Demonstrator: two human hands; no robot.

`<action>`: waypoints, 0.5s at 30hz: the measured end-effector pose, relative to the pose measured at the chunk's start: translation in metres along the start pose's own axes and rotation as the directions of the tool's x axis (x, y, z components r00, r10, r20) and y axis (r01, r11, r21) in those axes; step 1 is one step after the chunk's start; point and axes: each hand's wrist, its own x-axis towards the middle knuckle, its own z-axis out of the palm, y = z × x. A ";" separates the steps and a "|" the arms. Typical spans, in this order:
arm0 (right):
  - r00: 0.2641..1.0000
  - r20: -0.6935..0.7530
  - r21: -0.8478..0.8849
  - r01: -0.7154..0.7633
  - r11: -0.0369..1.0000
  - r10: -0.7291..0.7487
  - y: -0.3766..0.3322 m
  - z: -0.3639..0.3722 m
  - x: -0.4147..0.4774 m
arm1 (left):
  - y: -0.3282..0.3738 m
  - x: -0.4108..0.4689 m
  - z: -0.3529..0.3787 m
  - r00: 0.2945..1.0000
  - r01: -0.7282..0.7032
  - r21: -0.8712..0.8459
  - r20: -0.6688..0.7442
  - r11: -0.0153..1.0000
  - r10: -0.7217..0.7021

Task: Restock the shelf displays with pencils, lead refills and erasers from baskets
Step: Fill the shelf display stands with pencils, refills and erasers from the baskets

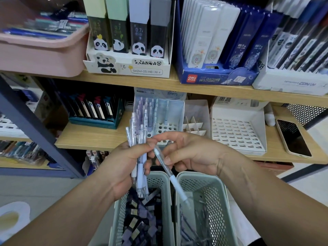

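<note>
Pencil (pixel 174 181) slants from right grip (pixel 191 153), bundle (pixel 140 134) in left grip (pixel 124 166).

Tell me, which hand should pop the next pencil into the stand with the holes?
Probably the right hand. It pinches a single pencil just below the pencil stand with empty holes, while the left hand grips a whole bunch of pencils.

Both bare forearms extended forward from the lower corners, hands close together at centre. Left hand (pixel 127 162) was curled round a bundle of pencils (pixel 137 128) (held upright). Right hand (pixel 191 153) pinched a single pencil (pixel 174 181) between thumb and fingers.
</note>
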 end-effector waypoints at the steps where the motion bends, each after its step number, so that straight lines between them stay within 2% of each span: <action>1: 1.000 -0.006 -0.005 0.004 1.000 -0.004 -0.001 0.000 0.000 | 0.000 0.001 0.000 1.000 0.006 -0.006 -0.003 1.000 -0.006; 4: 0.994 -0.105 -0.064 0.029 0.998 -0.036 -0.004 -0.004 0.000 | 0.000 0.003 -0.002 0.997 0.050 -0.060 -0.051 0.997 -0.054; 7: 0.945 -0.307 -0.135 0.075 0.988 -0.113 -0.009 -0.013 0.000 | 0.000 0.005 -0.007 0.989 0.084 -0.102 -0.111 0.991 -0.096; 9: 0.872 -0.444 -0.205 0.125 0.971 -0.206 -0.012 -0.020 0.000 | -0.001 0.004 -0.010 0.986 0.088 -0.112 -0.131 0.990 -0.103; 12: 0.772 -0.542 -0.287 0.202 0.936 -0.333 -0.019 -0.029 0.000 | -0.001 0.001 -0.014 0.990 0.082 -0.103 -0.108 0.991 -0.093; 15: 0.607 -0.637 -0.403 0.264 0.877 -0.475 -0.021 -0.037 0.006 | 0.001 -0.003 -0.018 0.996 0.083 -0.099 -0.020 0.992 -0.085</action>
